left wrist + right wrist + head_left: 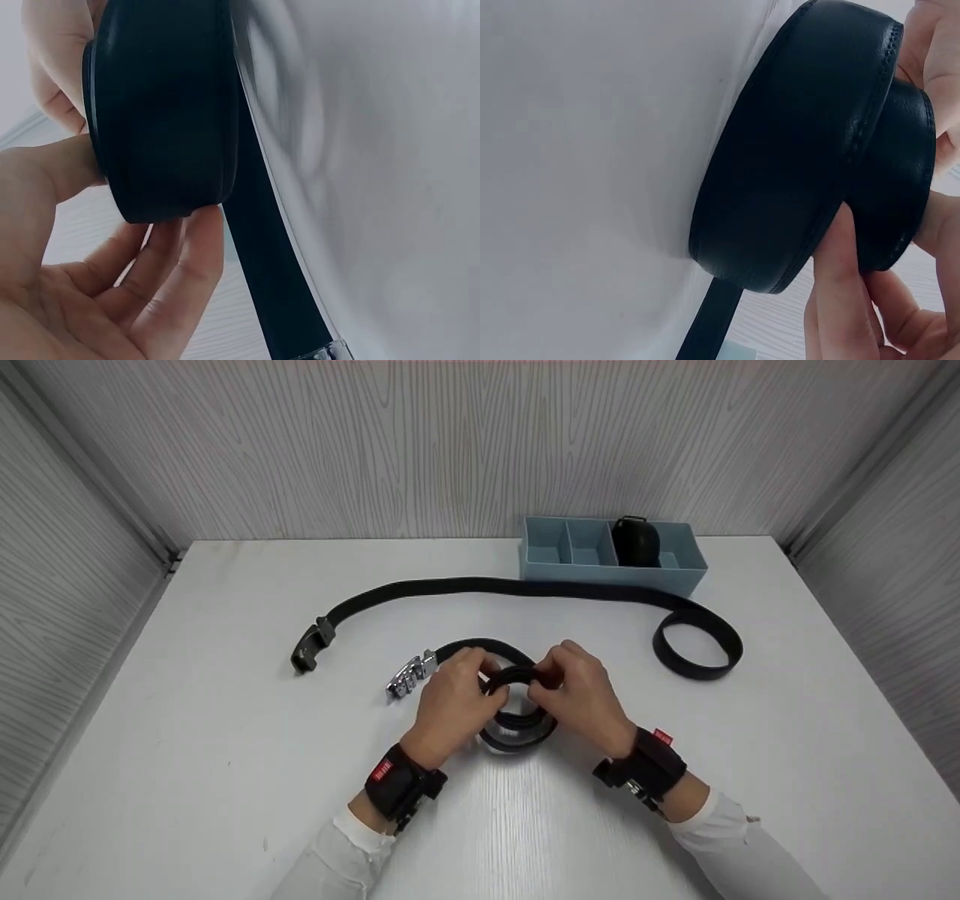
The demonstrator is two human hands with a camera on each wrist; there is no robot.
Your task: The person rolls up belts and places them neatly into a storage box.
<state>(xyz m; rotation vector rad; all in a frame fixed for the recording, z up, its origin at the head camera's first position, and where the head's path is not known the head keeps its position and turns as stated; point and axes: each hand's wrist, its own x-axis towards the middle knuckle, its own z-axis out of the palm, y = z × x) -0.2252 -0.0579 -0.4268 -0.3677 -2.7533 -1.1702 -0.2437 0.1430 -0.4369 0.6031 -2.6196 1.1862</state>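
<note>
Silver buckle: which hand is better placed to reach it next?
Likely the left hand: it grips the belt coil on the side nearer the silver buckle, while the right hand grips the far side.

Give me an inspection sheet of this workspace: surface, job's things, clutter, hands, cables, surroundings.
Surface: white tabletop, a few small marks at left.
Job's things: silver-buckled belt, partly coiled, buckle end extending left.
Clutter: black-buckled belt, stretched out with its right end looped; blue divided tray behind it, holding a black rounded object.
Hands: left hand and right hand both pinch the coil.
Cables: nothing seen.
Surroundings: pale wood-grain panels behind and at both sides.
</note>
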